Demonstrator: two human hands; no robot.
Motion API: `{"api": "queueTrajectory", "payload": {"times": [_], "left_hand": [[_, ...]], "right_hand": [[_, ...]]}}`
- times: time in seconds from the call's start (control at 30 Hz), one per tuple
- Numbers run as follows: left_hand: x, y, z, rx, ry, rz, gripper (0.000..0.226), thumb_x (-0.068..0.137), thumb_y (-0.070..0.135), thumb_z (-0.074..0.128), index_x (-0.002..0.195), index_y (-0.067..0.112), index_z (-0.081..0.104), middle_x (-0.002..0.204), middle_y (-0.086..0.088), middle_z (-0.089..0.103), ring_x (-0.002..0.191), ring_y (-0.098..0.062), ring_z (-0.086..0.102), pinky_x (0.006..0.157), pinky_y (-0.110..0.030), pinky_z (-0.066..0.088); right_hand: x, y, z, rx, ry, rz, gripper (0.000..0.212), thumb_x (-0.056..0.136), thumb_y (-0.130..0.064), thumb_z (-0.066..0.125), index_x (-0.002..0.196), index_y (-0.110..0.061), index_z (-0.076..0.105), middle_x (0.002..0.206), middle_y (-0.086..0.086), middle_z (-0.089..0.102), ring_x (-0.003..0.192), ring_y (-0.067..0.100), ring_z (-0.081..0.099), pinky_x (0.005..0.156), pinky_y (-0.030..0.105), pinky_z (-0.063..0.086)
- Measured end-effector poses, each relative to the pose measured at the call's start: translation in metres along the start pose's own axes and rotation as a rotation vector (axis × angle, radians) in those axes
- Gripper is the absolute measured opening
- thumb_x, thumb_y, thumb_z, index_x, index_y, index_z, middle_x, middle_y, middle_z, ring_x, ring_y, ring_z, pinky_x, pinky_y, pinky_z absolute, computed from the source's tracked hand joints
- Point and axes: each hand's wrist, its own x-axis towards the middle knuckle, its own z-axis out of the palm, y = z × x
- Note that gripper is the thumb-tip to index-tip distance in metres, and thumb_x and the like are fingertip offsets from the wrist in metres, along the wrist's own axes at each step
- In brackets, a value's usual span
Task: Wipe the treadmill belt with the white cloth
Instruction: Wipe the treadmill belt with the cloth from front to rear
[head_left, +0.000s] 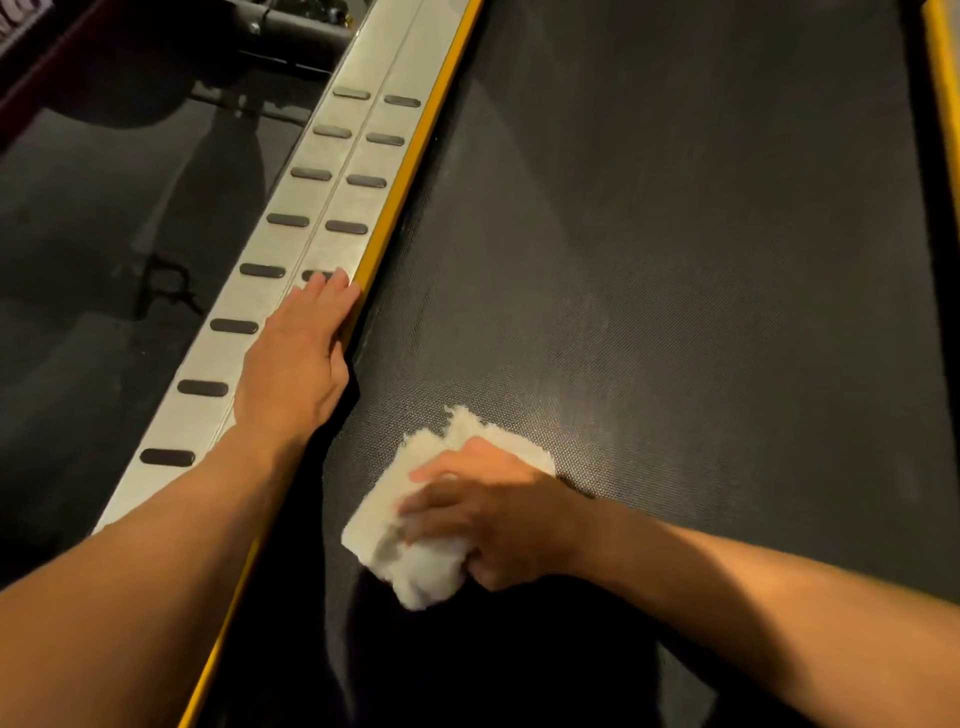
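Observation:
The dark textured treadmill belt (675, 234) fills the middle and right of the view. A crumpled white cloth (395, 540) lies pressed flat on the belt's near left part. My right hand (498, 514) is on top of the cloth and grips it, fingers curled over its upper side. My left hand (296, 364) rests palm down on the silver side rail (291, 249), fingers together and extended along its inner edge, holding nothing.
A yellow strip (415, 171) runs between the silver rail and the belt; another yellow strip (943, 78) borders the belt at the far right. The rail carries rows of dark oval grip pads. Dark floor (93, 249) and machine parts lie to the left.

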Motion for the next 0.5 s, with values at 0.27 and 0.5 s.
{"api": "queueTrajectory", "payload": {"times": [0.27, 0.5], "left_hand": [[0.001, 0.015, -0.005, 0.050, -0.035, -0.084, 0.058, 0.087, -0.003, 0.050, 0.141, 0.016, 0.040, 0.143, -0.008, 0.042, 0.126, -0.030, 0.040, 0.099, -0.048, 0.040], [0.005, 0.013, -0.007, 0.042, -0.045, -0.026, 0.054, 0.082, -0.007, 0.051, 0.133, 0.012, 0.045, 0.133, -0.011, 0.047, 0.113, -0.032, 0.047, 0.092, -0.048, 0.045]], "right_hand": [[0.041, 0.015, -0.033, -0.220, 0.090, 0.253, 0.054, 0.081, -0.019, 0.058, 0.134, -0.021, 0.056, 0.149, 0.000, 0.045, 0.138, 0.030, 0.035, 0.102, 0.049, 0.031], [0.000, -0.015, 0.011, -0.006, -0.013, -0.039, 0.037, 0.057, -0.004, 0.077, 0.094, -0.005, 0.071, 0.102, 0.012, 0.069, 0.098, 0.032, 0.064, 0.092, 0.041, 0.042]]}}
